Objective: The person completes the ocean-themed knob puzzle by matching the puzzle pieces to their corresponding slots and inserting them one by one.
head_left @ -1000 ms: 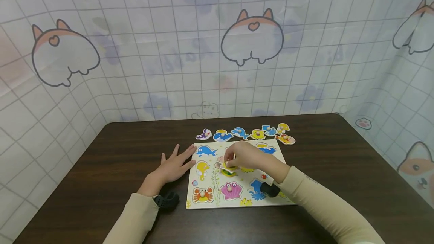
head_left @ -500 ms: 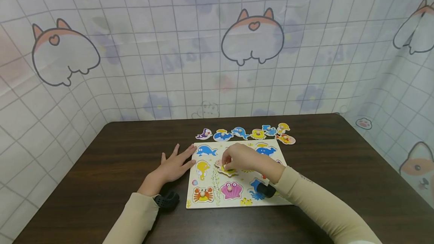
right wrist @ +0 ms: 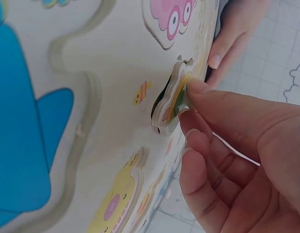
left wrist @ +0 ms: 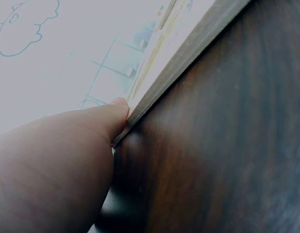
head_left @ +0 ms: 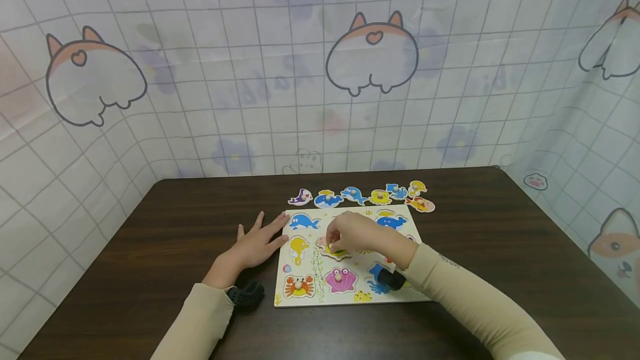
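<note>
A wooden peg puzzle board [head_left: 320,300] with sea-animal pictures lies in front of me. My right hand [head_left: 362,232] is over its middle. Thumb and index finger pinch a yellow-and-green puzzle piece [right wrist: 172,99], which sits slightly tilted over its recess in the right wrist view. My left hand [head_left: 255,247] is spread with straight fingers, fingertips touching the board's left edge. In the left wrist view a finger meets the board's side [left wrist: 174,73]. A crab piece [head_left: 299,286] and a pink shell piece [head_left: 341,280] sit in the board's near row.
Beyond the board lies a row of loose pieces, among them a purple-and-white one [head_left: 301,198], a spouting whale [head_left: 328,200], a dolphin [head_left: 354,195] and an orange fish [head_left: 420,204]. The dark wooden table [head_left: 500,238] meets a patterned wall cloth [head_left: 300,99] at the back.
The right hand has moved slightly left and down, bringing the yellow-and-green piece lower, over its green recess. The left hand stays at the board's edge.
</note>
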`<action>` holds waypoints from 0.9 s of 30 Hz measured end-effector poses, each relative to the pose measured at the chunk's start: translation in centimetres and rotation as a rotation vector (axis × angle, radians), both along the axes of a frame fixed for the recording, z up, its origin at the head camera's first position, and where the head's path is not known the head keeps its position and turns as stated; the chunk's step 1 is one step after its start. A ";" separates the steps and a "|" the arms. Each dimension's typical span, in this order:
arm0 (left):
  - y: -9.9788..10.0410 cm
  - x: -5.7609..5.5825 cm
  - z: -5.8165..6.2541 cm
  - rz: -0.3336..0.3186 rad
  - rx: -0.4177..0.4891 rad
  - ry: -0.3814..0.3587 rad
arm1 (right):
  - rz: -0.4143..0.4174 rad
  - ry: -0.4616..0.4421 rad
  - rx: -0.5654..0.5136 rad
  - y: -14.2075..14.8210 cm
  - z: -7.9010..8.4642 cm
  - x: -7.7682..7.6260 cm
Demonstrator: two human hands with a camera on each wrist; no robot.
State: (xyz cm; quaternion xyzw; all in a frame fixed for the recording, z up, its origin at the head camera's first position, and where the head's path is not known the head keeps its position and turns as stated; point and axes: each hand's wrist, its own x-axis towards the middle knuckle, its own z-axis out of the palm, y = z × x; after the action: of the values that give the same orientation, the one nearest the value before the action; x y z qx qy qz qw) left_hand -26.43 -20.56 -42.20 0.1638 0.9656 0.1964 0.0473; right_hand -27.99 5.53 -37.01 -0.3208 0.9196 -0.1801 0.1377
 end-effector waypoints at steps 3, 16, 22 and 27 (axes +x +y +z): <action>0.0 0.0 0.0 0.003 0.001 -0.001 | 0.004 -0.001 0.004 0.0 0.0 0.0; -0.1 0.0 0.0 0.001 0.006 -0.024 | 0.002 -0.003 0.022 0.0 0.0 0.2; -0.1 0.0 0.0 -0.001 0.013 -0.034 | 0.020 0.007 0.020 0.1 0.1 0.2; -0.1 0.1 0.0 0.003 0.011 -0.033 | 0.015 0.000 0.030 0.0 0.2 0.3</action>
State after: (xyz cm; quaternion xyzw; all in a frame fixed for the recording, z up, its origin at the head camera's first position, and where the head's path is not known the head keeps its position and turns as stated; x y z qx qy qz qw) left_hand -26.34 -20.70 -42.20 0.1593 0.9638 0.2044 0.0618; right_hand -27.66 5.52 -36.80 -0.3257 0.9198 -0.1651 0.1437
